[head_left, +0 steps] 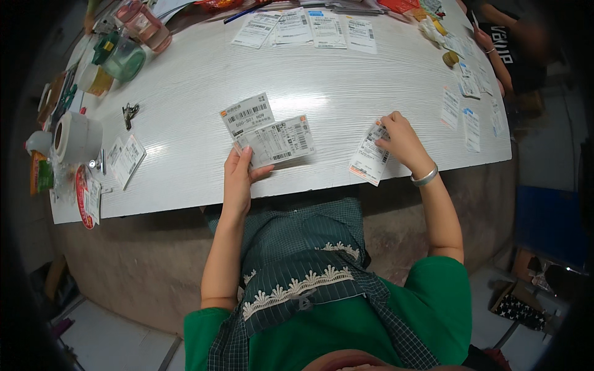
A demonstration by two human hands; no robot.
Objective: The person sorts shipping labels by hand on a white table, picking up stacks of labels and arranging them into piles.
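My left hand (238, 176) is closed on white shipping labels with barcodes. One label (281, 141) lies sideways across its fingers, and another label (246, 114) fans out behind it to the upper left. Both are held up over the white table (204, 74), close to its front edge. To the right, my right hand (401, 139) pinches the upper end of a separate shipping label (370, 154), which slants down toward the table edge. Whether that is a single label or a thin stack, I cannot tell.
Shipping labels (309, 29) line the far side. More labels (461, 114) lie at the right, where a person (495, 43) sits. At the left are a label roll (77, 139), keys (130, 115), a green-tinted jar (120, 59), a pink bottle (143, 26) and loose labels (127, 159).
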